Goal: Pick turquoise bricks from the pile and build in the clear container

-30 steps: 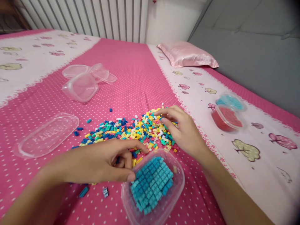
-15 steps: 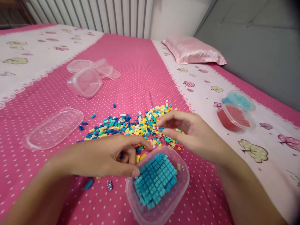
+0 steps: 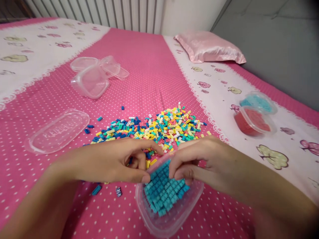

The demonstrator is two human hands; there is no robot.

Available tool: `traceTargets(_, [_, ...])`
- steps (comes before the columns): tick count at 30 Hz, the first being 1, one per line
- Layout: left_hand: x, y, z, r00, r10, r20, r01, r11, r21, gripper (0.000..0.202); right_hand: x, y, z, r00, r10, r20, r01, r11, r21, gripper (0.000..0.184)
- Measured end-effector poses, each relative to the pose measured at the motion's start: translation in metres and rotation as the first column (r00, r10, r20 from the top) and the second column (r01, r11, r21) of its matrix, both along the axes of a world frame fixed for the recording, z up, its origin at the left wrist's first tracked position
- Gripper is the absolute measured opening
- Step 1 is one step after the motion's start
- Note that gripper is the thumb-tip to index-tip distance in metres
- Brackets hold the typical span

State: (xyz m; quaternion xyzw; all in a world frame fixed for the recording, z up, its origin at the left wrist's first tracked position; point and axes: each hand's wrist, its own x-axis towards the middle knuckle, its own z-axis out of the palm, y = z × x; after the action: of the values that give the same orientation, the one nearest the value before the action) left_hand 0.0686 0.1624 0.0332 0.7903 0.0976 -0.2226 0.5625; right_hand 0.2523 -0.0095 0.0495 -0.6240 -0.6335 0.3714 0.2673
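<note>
A heap of small coloured bricks (image 3: 159, 127) lies on the pink dotted bedspread. In front of it stands a clear plastic tub (image 3: 171, 217) filled with turquoise bricks (image 3: 163, 194). My left hand (image 3: 117, 161) rests at the tub's left rim, thumb and forefinger curled close together; what they hold, if anything, is hidden. My right hand (image 3: 199, 162) hovers over the tub with its fingertips pinched together just above the turquoise bricks; the brick it carried is hidden by the fingers.
A clear oval lid (image 3: 58, 131) lies at the left, and empty clear tubs (image 3: 92, 78) sit further back. Two tubs at the right hold red bricks (image 3: 253, 121) and light blue bricks (image 3: 259, 101). A pink pillow (image 3: 209, 48) lies by the grey headboard.
My right hand picked a turquoise brick out of the heap and came back over the tub. My left hand stayed at the tub's rim.
</note>
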Motion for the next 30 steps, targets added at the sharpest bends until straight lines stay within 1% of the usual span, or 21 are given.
traceTargets(3, [0.001,0.000,0.001,1.000,0.004,-0.004,-0.004,1.000,0.005,0.038,0.002,-0.003,-0.003,1.000,0.001,0.010,0.000,0.999,-0.042,0.024])
traceTargets(6, [0.001,0.000,0.000,1.000,0.003,-0.004,-0.003,1.000,0.002,0.041,0.000,-0.007,-0.003,0.991,-0.012,0.134,0.013,1.000,-0.013,0.022])
traceTargets(9, [0.001,0.000,-0.001,1.000,0.008,-0.004,-0.008,1.000,0.002,0.042,-0.007,-0.010,-0.001,0.962,-0.013,0.272,0.012,1.000,0.005,0.020])
traceTargets(14, [0.000,-0.001,-0.002,1.000,0.020,0.010,-0.020,1.000,0.009,0.049,-0.014,-0.011,-0.002,0.930,-0.021,0.368,-0.006,0.997,0.073,0.018])
traceTargets(18, [0.000,-0.001,-0.002,1.000,0.021,0.013,-0.022,0.999,0.024,0.045,-0.010,-0.015,-0.004,0.886,-0.105,0.451,0.065,0.992,0.105,0.017])
traceTargets(20, [0.000,-0.001,-0.002,1.000,0.023,0.014,-0.023,0.999,0.025,0.045,-0.010,-0.016,-0.003,0.858,-0.166,0.486,0.112,0.984,0.139,0.017])
traceTargets(21, [0.000,-0.001,-0.002,1.000,0.023,0.013,-0.023,0.999,0.022,0.046,-0.010,-0.016,-0.002,0.853,-0.174,0.492,0.116,0.983,0.146,0.017])
traceTargets(25, [0.000,-0.001,-0.002,0.999,0.035,0.020,-0.036,0.999,0.030,0.045,-0.015,-0.011,-0.002,0.874,-0.073,0.480,0.029,0.995,0.099,0.016])
traceTargets(29, [0.000,-0.001,-0.001,0.998,0.050,0.025,-0.051,0.998,0.035,0.045,-0.020,-0.007,-0.009,0.832,-0.082,0.549,-0.001,0.989,0.149,0.017])
traceTargets(30, [0.000,-0.001,-0.001,0.999,0.051,0.021,-0.051,0.998,0.032,0.045,-0.021,-0.006,-0.010,0.824,-0.072,0.562,-0.011,0.990,0.143,0.017])
